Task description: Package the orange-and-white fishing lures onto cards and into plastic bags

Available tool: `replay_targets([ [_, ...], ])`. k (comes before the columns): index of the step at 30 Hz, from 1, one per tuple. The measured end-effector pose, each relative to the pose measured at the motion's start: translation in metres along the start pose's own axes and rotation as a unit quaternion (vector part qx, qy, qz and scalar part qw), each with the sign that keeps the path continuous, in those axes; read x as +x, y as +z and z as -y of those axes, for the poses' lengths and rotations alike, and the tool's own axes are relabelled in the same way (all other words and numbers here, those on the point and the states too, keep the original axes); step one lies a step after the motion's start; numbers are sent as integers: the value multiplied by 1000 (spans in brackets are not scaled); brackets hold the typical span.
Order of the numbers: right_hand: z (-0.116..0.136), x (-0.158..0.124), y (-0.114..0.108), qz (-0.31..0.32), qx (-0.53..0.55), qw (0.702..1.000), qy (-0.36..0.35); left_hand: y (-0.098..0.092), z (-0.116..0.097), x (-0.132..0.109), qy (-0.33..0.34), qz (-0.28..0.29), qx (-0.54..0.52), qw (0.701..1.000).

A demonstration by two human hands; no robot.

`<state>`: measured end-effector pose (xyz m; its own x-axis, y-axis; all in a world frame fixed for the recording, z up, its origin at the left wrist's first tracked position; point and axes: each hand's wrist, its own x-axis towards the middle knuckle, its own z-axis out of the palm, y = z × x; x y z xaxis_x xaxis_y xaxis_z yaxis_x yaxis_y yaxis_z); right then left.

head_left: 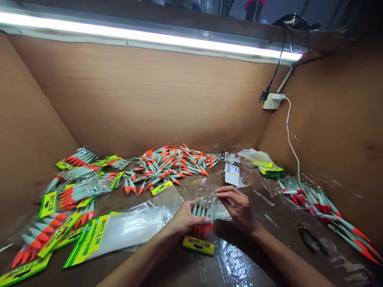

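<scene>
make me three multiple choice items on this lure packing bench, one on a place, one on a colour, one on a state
1. Where does the loose heap of orange-and-white fishing lures lie?
A. at the back of the brown bench, near the wooden wall
B. on the shelf above the strip light
C. under the person's forearms

2. What colour is the header card of the clear plastic lure packet between the hands?
A. blue
B. yellow-green with dark lettering
C. plain white

3. What is the left hand doing?
A. resting flat on bare bench
B. holding black pliers
C. gripping the packet, with the right hand at its open end

Answers: 1 A, the heap sits just before the back wall. 2 B, the card reads BCT LURE on yellow-green. 3 C, both hands are on the packet; the black pliers lie untouched to the right.
</scene>
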<state>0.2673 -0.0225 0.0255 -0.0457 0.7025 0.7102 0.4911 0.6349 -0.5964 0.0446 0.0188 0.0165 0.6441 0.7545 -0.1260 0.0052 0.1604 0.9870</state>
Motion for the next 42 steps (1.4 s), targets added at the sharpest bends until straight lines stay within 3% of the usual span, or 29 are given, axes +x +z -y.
replay_targets([
  [6,-1,2,4,-24,-2,999,44,1,-1,2,4,-39,35,999],
  [11,2,2,4,-10,6,997,77,-1,-5,1,-2,-67,40,997],
  [18,10,5,-6,62,5,997,46,-1,-20,1,34,-46,108,993],
  [23,13,7,-10,73,-14,997,29,3,-26,0,48,-30,142,988],
  [30,12,13,-17,110,-29,993,23,-4,-15,6,47,-1,135,990],
  [37,-9,9,-15,172,-20,984,53,-15,-3,10,34,5,126,991],
  [42,-16,2,-6,245,-25,968,43,-17,-3,5,81,-39,262,961],
])
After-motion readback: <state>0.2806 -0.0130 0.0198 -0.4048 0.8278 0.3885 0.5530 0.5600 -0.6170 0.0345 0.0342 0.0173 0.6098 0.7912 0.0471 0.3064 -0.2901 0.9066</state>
